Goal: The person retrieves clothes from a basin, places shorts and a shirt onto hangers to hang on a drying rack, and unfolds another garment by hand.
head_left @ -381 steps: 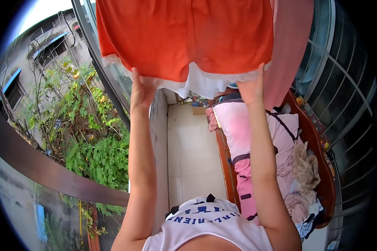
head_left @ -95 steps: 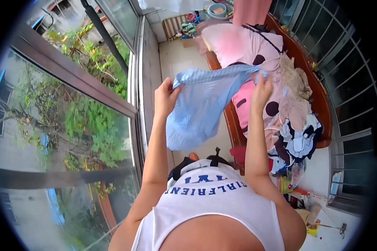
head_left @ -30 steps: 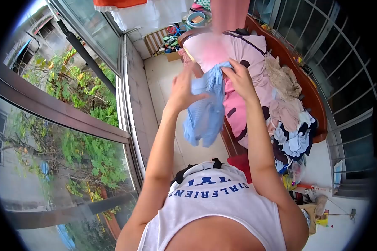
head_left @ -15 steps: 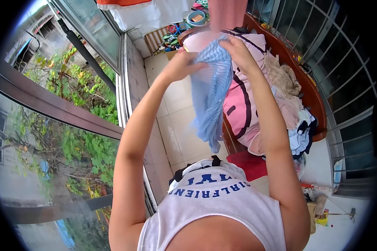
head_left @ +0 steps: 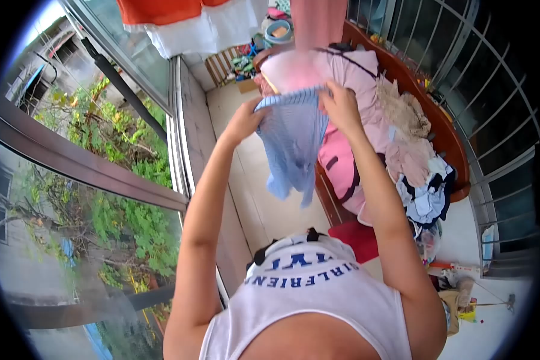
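Observation:
A light blue striped garment (head_left: 291, 141) hangs stretched between my two hands, its lower end dangling over the tiled floor. Which kind of garment it is, I cannot tell. My left hand (head_left: 246, 122) is closed on its upper left corner. At the upper right corner, my right hand (head_left: 341, 108) pinches the edge. Just beyond and to the right lies a pink padded cover (head_left: 345, 171) with dark markings, spread over a wooden bench (head_left: 456, 141).
Crumpled clothes (head_left: 426, 195) and a beige lace cloth (head_left: 402, 111) lie on the bench. Open windows (head_left: 132, 78) line the left side. Red and white laundry (head_left: 186, 27) and a pink cloth (head_left: 318, 24) hang ahead. A blue basin (head_left: 277, 31) stands at the back.
My left hand has moved left and down, away from my right hand. The bunched garment is now spread out along its top edge. My view has shifted slightly.

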`<state>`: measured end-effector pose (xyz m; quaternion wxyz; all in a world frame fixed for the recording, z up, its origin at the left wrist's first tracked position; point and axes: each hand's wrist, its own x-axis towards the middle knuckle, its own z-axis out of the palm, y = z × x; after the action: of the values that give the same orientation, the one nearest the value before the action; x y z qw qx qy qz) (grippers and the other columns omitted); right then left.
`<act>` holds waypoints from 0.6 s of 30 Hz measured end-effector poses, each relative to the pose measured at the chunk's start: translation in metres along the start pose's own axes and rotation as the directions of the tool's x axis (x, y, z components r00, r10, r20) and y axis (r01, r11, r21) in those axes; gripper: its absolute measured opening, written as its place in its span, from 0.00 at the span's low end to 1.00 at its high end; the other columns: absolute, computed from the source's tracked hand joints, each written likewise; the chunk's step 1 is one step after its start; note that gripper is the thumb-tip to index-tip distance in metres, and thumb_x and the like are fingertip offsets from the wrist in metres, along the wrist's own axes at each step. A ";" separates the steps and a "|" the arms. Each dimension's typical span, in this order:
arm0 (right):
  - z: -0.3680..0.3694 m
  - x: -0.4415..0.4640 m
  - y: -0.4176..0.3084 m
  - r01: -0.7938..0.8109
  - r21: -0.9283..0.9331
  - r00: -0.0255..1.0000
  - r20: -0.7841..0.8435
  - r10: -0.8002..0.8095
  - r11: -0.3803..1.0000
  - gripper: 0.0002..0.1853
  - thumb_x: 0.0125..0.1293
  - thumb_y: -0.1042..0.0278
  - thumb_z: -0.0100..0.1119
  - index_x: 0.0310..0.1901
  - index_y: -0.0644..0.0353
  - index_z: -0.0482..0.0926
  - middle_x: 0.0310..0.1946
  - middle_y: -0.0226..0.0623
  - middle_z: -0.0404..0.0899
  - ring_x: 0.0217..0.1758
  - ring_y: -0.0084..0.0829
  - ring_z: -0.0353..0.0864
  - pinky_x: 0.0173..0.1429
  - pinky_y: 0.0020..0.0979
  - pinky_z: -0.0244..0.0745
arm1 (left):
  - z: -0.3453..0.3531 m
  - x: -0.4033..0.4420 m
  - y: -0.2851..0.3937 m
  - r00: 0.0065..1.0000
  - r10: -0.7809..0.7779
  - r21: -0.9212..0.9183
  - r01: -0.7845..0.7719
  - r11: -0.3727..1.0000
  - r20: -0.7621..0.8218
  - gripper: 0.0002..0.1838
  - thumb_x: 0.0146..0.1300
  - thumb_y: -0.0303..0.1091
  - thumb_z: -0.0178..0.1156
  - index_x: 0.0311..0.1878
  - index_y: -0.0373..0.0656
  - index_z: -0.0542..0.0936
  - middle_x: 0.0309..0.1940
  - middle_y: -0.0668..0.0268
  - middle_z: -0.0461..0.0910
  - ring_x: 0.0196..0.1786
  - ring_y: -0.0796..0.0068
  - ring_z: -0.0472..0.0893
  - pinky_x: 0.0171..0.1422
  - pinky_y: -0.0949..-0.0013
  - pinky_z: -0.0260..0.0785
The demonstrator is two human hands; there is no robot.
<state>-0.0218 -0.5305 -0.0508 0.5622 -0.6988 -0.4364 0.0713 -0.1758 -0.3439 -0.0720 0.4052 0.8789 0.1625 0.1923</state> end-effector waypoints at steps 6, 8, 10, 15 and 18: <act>-0.002 0.019 -0.008 0.015 0.240 1.000 -0.006 -0.014 0.971 0.10 0.62 0.74 0.48 0.42 0.65 0.76 0.24 0.35 0.78 0.24 0.24 0.78 0.31 0.21 0.72 | 0.005 -0.013 0.039 0.946 0.006 0.169 -0.064 0.984 0.324 0.26 0.59 0.49 0.59 0.50 0.35 0.74 0.35 0.68 0.76 0.35 0.82 0.72 0.38 0.74 0.66; 0.000 0.019 -0.003 0.031 0.343 0.998 0.038 -0.047 0.939 0.12 0.64 0.72 0.49 0.47 0.65 0.73 0.30 0.37 0.79 0.30 0.26 0.80 0.36 0.23 0.74 | 0.007 -0.009 0.030 0.945 -0.107 0.018 0.106 0.994 0.308 0.24 0.61 0.49 0.58 0.49 0.36 0.75 0.34 0.69 0.76 0.33 0.82 0.71 0.34 0.74 0.65; 0.003 0.016 -0.003 0.027 0.351 0.999 0.017 -0.035 0.936 0.14 0.64 0.70 0.51 0.50 0.64 0.70 0.31 0.37 0.79 0.30 0.26 0.80 0.36 0.23 0.75 | 0.010 -0.005 0.023 0.914 -0.308 -0.175 0.359 0.917 0.263 0.21 0.64 0.48 0.53 0.48 0.39 0.76 0.35 0.68 0.77 0.30 0.80 0.74 0.34 0.74 0.67; 0.019 -0.005 0.028 0.064 0.161 0.996 -0.065 -0.054 0.985 0.17 0.65 0.65 0.54 0.51 0.62 0.64 0.33 0.40 0.79 0.32 0.26 0.81 0.36 0.23 0.75 | 0.007 -0.006 0.026 0.887 -0.389 -0.553 0.459 0.695 0.248 0.22 0.65 0.46 0.49 0.48 0.34 0.75 0.40 0.62 0.79 0.39 0.72 0.79 0.44 0.72 0.72; 0.037 -0.036 0.027 -0.116 0.489 0.989 -0.025 0.146 0.864 0.13 0.63 0.66 0.56 0.43 0.60 0.65 0.33 0.42 0.80 0.32 0.26 0.81 0.33 0.23 0.73 | 0.005 -0.004 0.026 0.905 -0.368 -0.639 0.413 0.649 0.211 0.21 0.65 0.45 0.49 0.47 0.33 0.75 0.39 0.62 0.79 0.39 0.72 0.79 0.44 0.71 0.72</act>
<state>-0.0508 -0.5283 -0.1012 0.7267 -0.5648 -0.3387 0.1954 -0.1739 -0.3646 -0.0559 0.7300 0.6230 0.2550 0.1184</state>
